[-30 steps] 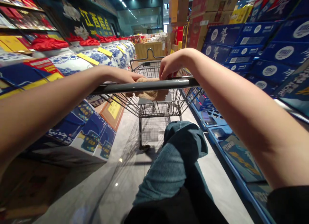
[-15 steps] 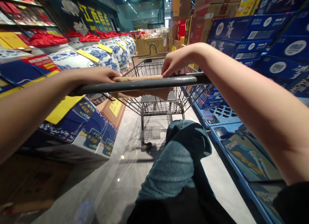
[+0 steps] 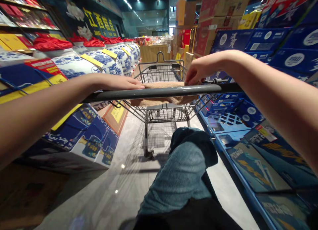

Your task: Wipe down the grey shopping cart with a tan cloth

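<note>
A tan cloth (image 3: 161, 85) lies along the far side of the grey handle bar (image 3: 159, 91) of a shopping cart (image 3: 164, 74) and hangs below it. On the left, my left hand (image 3: 126, 82) rests over the bar with its fingers stretched out onto the cloth's left end. My right hand (image 3: 195, 72) has its fingers curled down and pressed together on the cloth's right end, just beyond the bar. The cart's wire basket opens ahead of both hands. The undersides of the fingers are hidden.
Blue-and-white jars (image 3: 74, 63) with red cloth tops and stacked gift boxes (image 3: 91, 137) line the left. Blue cartons (image 3: 232, 40) and a blue pallet (image 3: 231, 120) stand on the right. A wooden counter (image 3: 152, 53) is ahead; my jeans-covered leg (image 3: 184, 170) is below.
My right hand has shifted right and slightly down, and my left hand right. The cloth now spans more of the bar. The bar sits slightly lower and farther right in view.
</note>
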`<control>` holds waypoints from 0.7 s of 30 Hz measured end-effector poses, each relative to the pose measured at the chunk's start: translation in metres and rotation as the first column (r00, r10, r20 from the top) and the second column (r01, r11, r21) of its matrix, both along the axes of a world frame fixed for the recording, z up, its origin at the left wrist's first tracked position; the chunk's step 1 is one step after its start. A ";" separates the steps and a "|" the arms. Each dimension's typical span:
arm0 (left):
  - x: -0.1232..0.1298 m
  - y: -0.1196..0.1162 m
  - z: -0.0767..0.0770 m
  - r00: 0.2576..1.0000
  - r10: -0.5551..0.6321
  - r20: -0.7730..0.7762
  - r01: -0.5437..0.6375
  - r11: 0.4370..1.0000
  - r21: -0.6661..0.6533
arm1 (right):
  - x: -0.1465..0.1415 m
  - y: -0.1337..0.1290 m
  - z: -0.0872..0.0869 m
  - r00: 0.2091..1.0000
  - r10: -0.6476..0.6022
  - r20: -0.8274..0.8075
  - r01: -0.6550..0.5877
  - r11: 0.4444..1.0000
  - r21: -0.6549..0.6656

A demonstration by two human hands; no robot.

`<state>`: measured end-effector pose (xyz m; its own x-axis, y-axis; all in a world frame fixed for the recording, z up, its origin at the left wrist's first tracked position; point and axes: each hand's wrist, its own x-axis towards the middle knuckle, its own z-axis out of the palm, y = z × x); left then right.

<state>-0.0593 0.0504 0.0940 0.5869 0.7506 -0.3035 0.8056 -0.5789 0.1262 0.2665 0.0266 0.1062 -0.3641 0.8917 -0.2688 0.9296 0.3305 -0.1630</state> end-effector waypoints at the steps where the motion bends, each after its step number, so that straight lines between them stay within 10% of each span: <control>1: 0.002 0.001 0.000 1.000 -0.002 -0.010 0.002 1.000 -0.011 | 0.008 -0.001 -0.001 1.000 0.006 0.013 -0.007 1.000 0.015; 13: 0.116 0.032 0.005 0.969 -0.146 -0.198 0.147 0.989 -0.009 | 0.044 -0.031 -0.012 0.992 -0.067 -0.104 0.081 0.987 0.142; 21: 0.192 0.021 -0.004 0.954 -0.300 0.005 0.300 0.953 -0.041 | 0.053 -0.029 -0.013 0.970 -0.111 -0.217 0.130 0.988 0.079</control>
<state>0.1324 0.0716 0.0895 0.7828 0.5270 -0.3309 0.5957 -0.7884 0.1536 0.3199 -0.0021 0.0930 -0.2923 0.9497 -0.1122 0.9111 0.2409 -0.3344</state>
